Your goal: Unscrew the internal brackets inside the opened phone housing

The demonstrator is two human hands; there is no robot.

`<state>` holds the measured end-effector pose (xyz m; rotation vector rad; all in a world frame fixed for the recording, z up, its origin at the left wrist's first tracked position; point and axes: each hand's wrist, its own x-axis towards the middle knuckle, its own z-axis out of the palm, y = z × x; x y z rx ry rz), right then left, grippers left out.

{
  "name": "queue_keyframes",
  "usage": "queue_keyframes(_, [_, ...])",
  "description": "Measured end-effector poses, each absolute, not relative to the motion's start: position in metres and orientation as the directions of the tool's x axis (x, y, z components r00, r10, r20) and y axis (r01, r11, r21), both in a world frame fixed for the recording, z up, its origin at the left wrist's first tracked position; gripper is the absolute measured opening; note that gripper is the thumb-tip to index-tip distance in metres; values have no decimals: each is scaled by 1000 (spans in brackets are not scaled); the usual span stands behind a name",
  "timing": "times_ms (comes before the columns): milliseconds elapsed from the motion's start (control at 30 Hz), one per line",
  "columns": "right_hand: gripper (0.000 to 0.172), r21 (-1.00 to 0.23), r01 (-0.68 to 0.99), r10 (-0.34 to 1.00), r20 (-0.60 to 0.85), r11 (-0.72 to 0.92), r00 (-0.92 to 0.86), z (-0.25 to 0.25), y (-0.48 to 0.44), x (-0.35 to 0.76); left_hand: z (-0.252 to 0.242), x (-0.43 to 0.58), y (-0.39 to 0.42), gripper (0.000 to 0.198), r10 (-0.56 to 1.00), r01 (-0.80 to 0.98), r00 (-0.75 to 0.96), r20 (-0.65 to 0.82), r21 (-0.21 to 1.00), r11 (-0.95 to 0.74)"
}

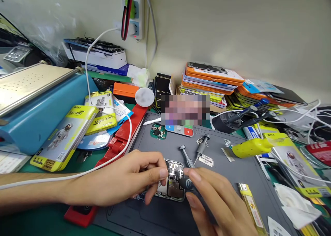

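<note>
An opened smartphone (176, 191) lies on the dark grey work mat (144, 215), its circuit board and inner parts bare. My left hand (129, 177) rests over the phone's left part, thumb and forefinger pinched together above the board. Whatever sits between those fingertips is too small or hidden to make out. In my right hand (219, 198), a dark screwdriver (186, 183) is gripped between thumb and fingers, its end by the phone's right side. Just behind the phone lie a grey screwdriver (186, 156) and another screwdriver (203, 146), beside a razor blade (206, 160).
Yellow battery boxes (64, 139) and a blue machine (46, 115) stand left, near a red clamp-like tool (124, 136). A white cable (113, 158) crosses over my left forearm. A yellow bottle (248, 148), screwdriver holder (226, 121) and lighter (250, 205) are right. Orange boxes (207, 77) stack behind.
</note>
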<state>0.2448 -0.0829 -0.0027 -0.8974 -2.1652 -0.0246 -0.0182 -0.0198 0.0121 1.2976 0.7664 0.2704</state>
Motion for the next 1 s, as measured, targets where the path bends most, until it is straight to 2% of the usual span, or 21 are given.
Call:
queue_keyframes(300, [68, -281, 610, 592, 704, 741, -393, -9, -80, 242, 11, -20, -21, 46, 656, 145, 688, -311, 944, 295])
queue_keyframes(500, [64, -277, 617, 598, 693, 736, -402, -8, -78, 242, 11, -19, -20, 46, 622, 35, 730, -283, 925, 379])
queue_keyframes(767, [67, -279, 607, 586, 710, 744, -391, -5, -78, 237, 11, -18, -19, 38, 599, 99, 749, -284, 941, 322])
queue_keyframes(900, [60, -255, 617, 571, 722, 744, -390, -4, -78, 240, 8, -15, -17, 32, 623, 128, 719, -308, 940, 316])
queue_keyframes(1000, [53, -330, 622, 621, 711, 710, -331, -8, -82, 242, 7, -14, -17, 30, 653, 142, 683, -328, 936, 322])
